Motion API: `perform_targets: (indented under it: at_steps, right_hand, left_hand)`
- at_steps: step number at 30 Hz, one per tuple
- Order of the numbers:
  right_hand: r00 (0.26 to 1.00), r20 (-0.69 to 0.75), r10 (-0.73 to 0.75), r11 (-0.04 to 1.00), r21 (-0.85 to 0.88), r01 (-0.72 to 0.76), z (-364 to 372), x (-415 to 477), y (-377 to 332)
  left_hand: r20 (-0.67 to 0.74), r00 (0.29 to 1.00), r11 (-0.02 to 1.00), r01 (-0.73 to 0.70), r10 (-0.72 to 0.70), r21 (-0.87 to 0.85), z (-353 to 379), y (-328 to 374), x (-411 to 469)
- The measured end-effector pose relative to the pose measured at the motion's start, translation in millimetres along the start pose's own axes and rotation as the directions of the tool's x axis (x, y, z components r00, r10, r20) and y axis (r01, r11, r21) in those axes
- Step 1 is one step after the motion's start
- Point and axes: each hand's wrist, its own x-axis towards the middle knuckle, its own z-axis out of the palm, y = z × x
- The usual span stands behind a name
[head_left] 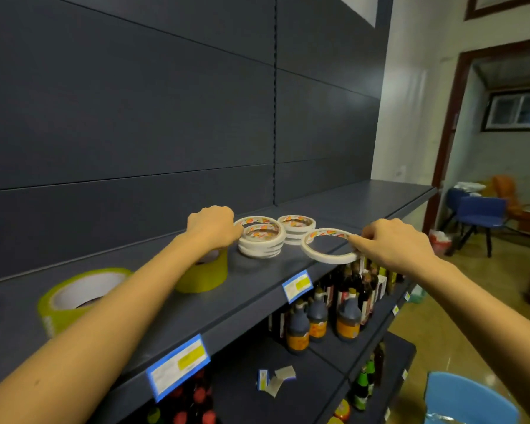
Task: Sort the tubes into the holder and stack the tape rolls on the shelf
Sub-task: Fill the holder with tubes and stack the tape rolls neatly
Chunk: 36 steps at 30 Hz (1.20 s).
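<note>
My right hand [392, 244] pinches the tape roll [325, 259] by its rim, I'd guess light and stiff; left hand [213, 226] curled against the stack [259, 250], grip unclear.

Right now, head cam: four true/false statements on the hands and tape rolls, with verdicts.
1. The right hand pinches a single white roll at the front edge of the shelf. True.
2. The left hand grips a yellow roll. False: it grips the white stack; the yellow roll sits under its wrist.
3. A second white stack stands behind the single roll. True.
4. More tape sits one level down. False: the lower shelf holds bottles.
</note>
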Motion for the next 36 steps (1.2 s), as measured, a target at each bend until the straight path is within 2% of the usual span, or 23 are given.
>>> perform_targets:
  at_steps: [5, 8, 15, 21, 24, 26, 28, 31, 36]
  right_hand:
    - [1.0, 0.021, -0.013, 0.996, 0.086, 0.012, 16, 49, 20]
    - [0.999, 0.022, -0.035, 0.993, 0.114, 0.033, 29, 75, 20]
    - [0.985, 0.031, -0.171, 0.969, 0.186, 0.162, 62, 141, 10]
    - [0.953, 0.121, -0.278, 0.949, 0.188, 0.253, 95, 190, 8]
    - [0.917, 0.198, -0.345, 0.937, 0.124, 0.326, 108, 204, 9]
    - [0.906, 0.147, -0.397, 0.917, 0.033, 0.397, 110, 211, 8]
    - [0.887, 0.009, -0.462, 0.887, 0.013, 0.462, 103, 217, 1]
    - [0.784, -0.101, -0.613, 0.756, 0.212, 0.619, 87, 212, -22]
    - [0.491, -0.181, -0.852, 0.393, 0.399, 0.828, 70, 165, -88]
  left_hand:
    - [0.053, 0.998, 0.999, 0.035, -0.036, 0.026, 27, 18, 41]
    - [0.039, 0.997, 0.996, 0.059, -0.061, 0.072, 38, 22, 55]
    - [0.023, 0.991, 0.976, 0.127, -0.133, 0.179, 52, 25, 64]
    - [-0.148, 0.971, 0.962, 0.214, -0.19, 0.169, 44, 31, 59]
    - [-0.216, 0.951, 0.946, 0.262, -0.22, 0.189, 40, 36, 53]
    - [-0.269, 0.937, 0.928, 0.289, -0.223, 0.237, 37, 38, 47]
    - [-0.314, 0.924, 0.899, 0.316, -0.219, 0.303, 33, 38, 39]
    - [-0.368, 0.897, 0.865, 0.373, -0.244, 0.336, 29, 34, 17]
    - [-0.427, 0.829, 0.748, 0.53, -0.36, 0.399, 13, 24, -43]
